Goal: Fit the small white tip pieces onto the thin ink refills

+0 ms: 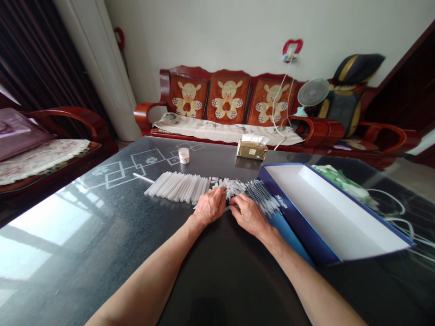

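Observation:
My left hand (210, 207) is closed, with fingers curled round a slender pale pen barrel; only small bits of it show beside the fingers. Close by on the right, my right hand (250, 214) pinches near the same spot, and its fingertips hide what they grip. Behind my left hand lies a row of white translucent pen barrels (180, 186), side by side. Small white plastic pieces (233, 186) are heaped beyond both hands, with some small black parts among them. Thin pen refills (261, 195) are spread just beyond my right hand, against the blue box.
An open blue box (326, 213) with a white inside stands at the right. Behind it are a green-and-white plastic bag (346, 183) and white cables. A small white jar (184, 155) and a tissue box (252, 149) stand farther back on the dark table (112, 226).

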The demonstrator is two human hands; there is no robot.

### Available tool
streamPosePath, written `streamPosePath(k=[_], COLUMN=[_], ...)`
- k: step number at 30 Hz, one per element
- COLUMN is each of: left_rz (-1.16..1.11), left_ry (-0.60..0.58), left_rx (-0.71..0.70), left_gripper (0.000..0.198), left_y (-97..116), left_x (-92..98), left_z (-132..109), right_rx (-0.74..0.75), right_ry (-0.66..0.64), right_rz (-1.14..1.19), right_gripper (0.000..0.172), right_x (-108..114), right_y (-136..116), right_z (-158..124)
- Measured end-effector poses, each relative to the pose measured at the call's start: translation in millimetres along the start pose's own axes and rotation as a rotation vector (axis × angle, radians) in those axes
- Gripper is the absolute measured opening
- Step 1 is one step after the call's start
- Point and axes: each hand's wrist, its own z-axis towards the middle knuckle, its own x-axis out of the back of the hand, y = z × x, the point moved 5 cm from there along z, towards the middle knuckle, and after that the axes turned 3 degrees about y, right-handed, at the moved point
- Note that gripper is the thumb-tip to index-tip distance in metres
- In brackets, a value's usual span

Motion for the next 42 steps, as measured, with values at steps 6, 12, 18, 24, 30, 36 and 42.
streamPosePath(k=[6, 12, 18, 24, 30, 36, 42], left_rz=[0.015, 0.085, 0.103, 0.065, -0.067, -0.090, 0.028], left_ry=[0.010, 0.000, -0.061, -0.096, -0.073, -0.098, -0.066], left_rx=[-0.086, -0.129, -0.118, -0.120, -0.084, -0.093, -0.120], left_gripper=[0.021, 0.023, 0.024, 0.025, 0.023, 0.019, 0.025], left_y=[4, 6, 8, 9, 2, 4, 4], left_x=[-1.3, -3.5, -4.8, -5.9, -8.9, -9.2, -7.2], left_z=[-1, -2, -2, -2, -2, -3, -2], right_rx=[-0.251, -0.344, -0.277, -0.230, -0.214, -0.211, -0.275], right_ry=[0.231, 0.257, 0.259, 0.263, 0.255, 0.241, 0.201], right_rz=[0.516, 0.667, 0.624, 0.583, 0.565, 0.565, 0.663], right_gripper=[0.013, 0.017, 0.017, 0.017, 0.015, 0.015, 0.019], right_x=[-1, -8, -11, -12, -8, -9, -14], right_y=[26, 35, 35, 35, 32, 33, 33], right_z=[4, 3, 2, 1, 1, 1, 1])
